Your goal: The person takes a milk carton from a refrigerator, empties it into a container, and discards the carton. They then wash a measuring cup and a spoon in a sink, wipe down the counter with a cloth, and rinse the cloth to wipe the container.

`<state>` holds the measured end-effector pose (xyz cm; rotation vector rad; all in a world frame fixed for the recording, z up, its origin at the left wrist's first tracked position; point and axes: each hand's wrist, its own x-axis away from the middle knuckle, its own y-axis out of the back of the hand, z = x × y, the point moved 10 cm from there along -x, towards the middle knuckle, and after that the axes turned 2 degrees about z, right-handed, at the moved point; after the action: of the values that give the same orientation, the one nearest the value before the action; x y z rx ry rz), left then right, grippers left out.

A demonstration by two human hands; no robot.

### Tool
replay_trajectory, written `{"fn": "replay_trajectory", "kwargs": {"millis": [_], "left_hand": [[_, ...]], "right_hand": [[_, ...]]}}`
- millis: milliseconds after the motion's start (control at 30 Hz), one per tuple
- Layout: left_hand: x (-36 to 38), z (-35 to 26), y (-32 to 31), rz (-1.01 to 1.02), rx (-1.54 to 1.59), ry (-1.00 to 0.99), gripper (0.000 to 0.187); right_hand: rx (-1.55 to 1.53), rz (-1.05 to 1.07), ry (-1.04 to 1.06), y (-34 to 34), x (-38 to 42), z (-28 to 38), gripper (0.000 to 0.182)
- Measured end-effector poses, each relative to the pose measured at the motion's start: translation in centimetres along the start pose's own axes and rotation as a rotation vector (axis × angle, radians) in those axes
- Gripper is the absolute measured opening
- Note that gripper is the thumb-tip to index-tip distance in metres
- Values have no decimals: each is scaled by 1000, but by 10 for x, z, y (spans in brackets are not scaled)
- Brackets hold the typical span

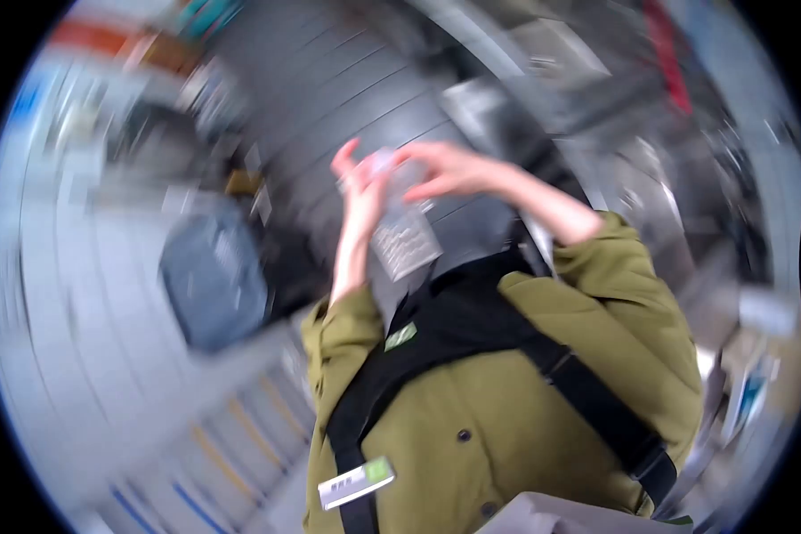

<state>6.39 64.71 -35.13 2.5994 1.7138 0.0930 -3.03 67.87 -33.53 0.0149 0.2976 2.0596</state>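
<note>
Both hands meet in front of my chest around a see-through, whitish item that looks like a clear plastic bag (406, 238). Its lower part hangs down and carries a pale patch with rows of marks too blurred to read. My left hand (362, 185) grips the upper left side, with one finger sticking up. From the right, my right hand (447, 169) has its fingers and thumb curled about the top of it. Motion blur hides the exact contact of the fingertips.
Dark grey floor tiles (329, 80) run ahead. At left, a grey-blue rounded object (214, 280) stands by a white tiled surface (80, 294). Metal counters (659, 169) line the right side. A rack-like surface with coloured strips (222, 445) lies lower left.
</note>
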Motion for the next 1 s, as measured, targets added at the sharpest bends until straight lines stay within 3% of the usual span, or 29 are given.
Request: {"fn": "replay_trajectory", "kwargs": {"millis": [33,67,133,200,233,300,367,433,533,600,633,667,767,800,833,933,1000], "left_hand": [[23,4,42,-85,159,95,63],[36,11,78,-115,211,65,63],[66,25,144,-216,642,66,62],[105,31,215,-479,424,222,54],[129,36,261,-588,149,222,49],[187,54,343,-730,389,83,40],[269,75,407,-911,573,129,41],[376,109,456,-1180,467,232,35],[519,183,471,-1389,532,443,26],[586,242,459,-1502,563,554,16],[601,274,447,-1352,519,769,19],[630,324,428,-1419,623,931,22],[634,352,380,-1159,604,1234,20],[631,351,378,-1091,563,1269,19],[628,348,380,-1035,524,1288,19],[619,337,401,-907,390,1318,18],[611,331,415,-844,304,1315,17]], "right_hand": [[34,49,-114,-33,-23,4,44],[10,30,-77,-56,-47,16,43],[-30,-53,-82,-92,-88,11,43],[-97,-104,-101,-109,-119,-3,40],[-17,-194,-124,-105,-131,-20,42],[-83,-385,-195,-99,-146,-78,48],[-77,-600,-285,-80,-145,-128,54],[-44,-771,-371,-63,-139,-182,58],[108,-1003,-441,-52,-138,-250,63],[28,-1220,-548,-71,-148,-285,64],[-32,-1300,-475,-86,-163,-293,61],[-185,-1356,-477,-106,-181,-308,59],[-417,-1417,-461,-188,-252,-334,55],[-487,-1329,-468,-222,-283,-329,54],[-712,-1212,-346,-259,-319,-312,57],[-485,-902,-358,-333,-389,-273,58],[-214,-436,-278,-385,-428,-238,62]]}}
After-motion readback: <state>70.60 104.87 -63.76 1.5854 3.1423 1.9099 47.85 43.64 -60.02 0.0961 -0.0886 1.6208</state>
